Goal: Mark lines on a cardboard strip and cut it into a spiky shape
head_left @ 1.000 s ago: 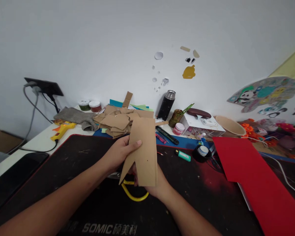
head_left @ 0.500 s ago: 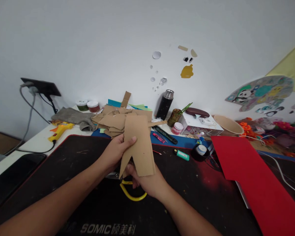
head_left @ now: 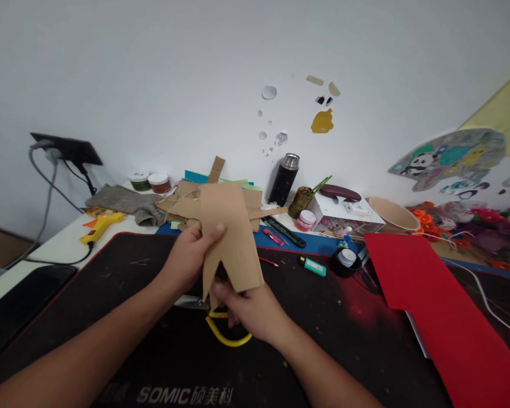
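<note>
cardboard piece [head_left: 232, 238] over mat [head_left: 131, 260], scrap pile [head_left: 181, 207] behind it — flask [head_left: 284, 180] right of pile, 2 jars [head_left: 158, 182] left

One view only: head cam, above the near edge of the mat [head_left: 365, 340], faced forward and slightly down at the wall [head_left: 153, 85]. Close range: left hand [head_left: 187, 258], right hand [head_left: 246, 309] and cardboard [head_left: 229, 232] sat mid-frame.

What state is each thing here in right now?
Brown notched cardboard cutout: held up, tilted, by left hand and right hand.
Yellow-handled scissors: below the hands, partly hidden.
Black steel-capped flask: upright, capped.
Yellow glue gun: lying on its side.
Red paper sheet: lying flat.
</note>
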The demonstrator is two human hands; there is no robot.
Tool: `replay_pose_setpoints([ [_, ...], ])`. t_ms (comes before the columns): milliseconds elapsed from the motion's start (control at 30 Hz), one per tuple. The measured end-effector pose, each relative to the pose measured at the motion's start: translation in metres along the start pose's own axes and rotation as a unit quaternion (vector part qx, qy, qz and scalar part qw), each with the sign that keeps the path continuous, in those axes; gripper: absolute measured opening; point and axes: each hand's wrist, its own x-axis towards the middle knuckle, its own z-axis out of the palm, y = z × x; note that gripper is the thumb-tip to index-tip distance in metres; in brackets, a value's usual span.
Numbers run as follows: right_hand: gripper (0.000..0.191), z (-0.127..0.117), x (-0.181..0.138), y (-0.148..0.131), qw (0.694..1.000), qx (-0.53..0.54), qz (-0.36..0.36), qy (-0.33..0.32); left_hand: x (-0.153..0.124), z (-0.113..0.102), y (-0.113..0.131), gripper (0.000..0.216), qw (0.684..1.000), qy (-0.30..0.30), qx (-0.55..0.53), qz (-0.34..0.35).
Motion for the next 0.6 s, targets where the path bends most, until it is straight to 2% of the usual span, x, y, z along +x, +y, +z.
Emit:
replay_pose_setpoints([
  [100,0.039,-0.001,-0.004,-0.004,0.996,-0.073,0.004,-0.055,0.008,-0.004,0.022,0.051,0.990,0.087,-0.072,0.085],
  [200,0.050,-0.001,-0.008,-0.005,0.988,-0.127,-0.045,-0.073,0.014,-0.008,0.041,0.045,0.973,0.142,-0.113,0.141],
  [267,0.057,-0.001,-0.009,-0.004,0.982,-0.151,-0.088,-0.071,0.014,-0.009,0.048,0.042,0.974,0.139,-0.109,0.144],
  [333,0.056,-0.001,-0.009,-0.003,0.981,-0.151,-0.101,-0.063,0.011,-0.008,0.051,0.041,0.981,0.115,-0.091,0.123],
  [500,0.047,-0.005,-0.003,-0.002,0.997,-0.071,-0.030,-0.027,0.004,-0.008,0.049,0.043,0.997,0.048,-0.043,0.032],
  [600,0.045,-0.007,0.000,-0.003,0.999,-0.029,-0.031,-0.014,0.005,-0.010,0.051,0.043,0.997,0.057,-0.046,0.034],
])
